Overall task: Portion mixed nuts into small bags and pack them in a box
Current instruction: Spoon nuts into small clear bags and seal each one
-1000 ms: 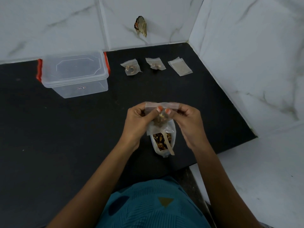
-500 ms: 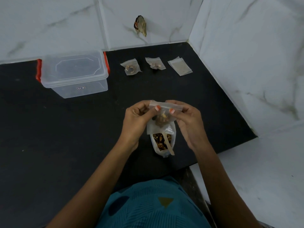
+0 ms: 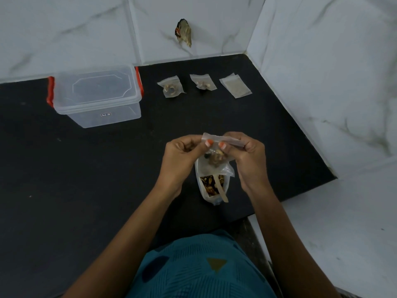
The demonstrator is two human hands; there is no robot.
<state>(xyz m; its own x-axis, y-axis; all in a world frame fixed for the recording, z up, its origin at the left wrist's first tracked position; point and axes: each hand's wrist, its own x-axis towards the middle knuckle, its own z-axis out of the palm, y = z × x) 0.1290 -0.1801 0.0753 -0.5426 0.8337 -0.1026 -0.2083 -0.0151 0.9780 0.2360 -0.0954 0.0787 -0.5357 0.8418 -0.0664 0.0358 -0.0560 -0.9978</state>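
Left grip (image 3: 180, 160), right grip (image 3: 250, 161) pinch bag (image 3: 224, 140) between.

Open counter (image 3: 75, 179) stretches left of the nut bag (image 3: 211, 186); the lidded box (image 3: 96, 93) and a row of small bags (image 3: 202, 82) crowd the back.

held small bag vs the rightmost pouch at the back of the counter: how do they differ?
Fill: the held small bag bulges with nuts; the rightmost pouch looks flat and empty.
Pose: the held small bag is pinched at its top strip by the left hand and right hand; the rightmost pouch lies on the counter.
Both are small clear plastic.
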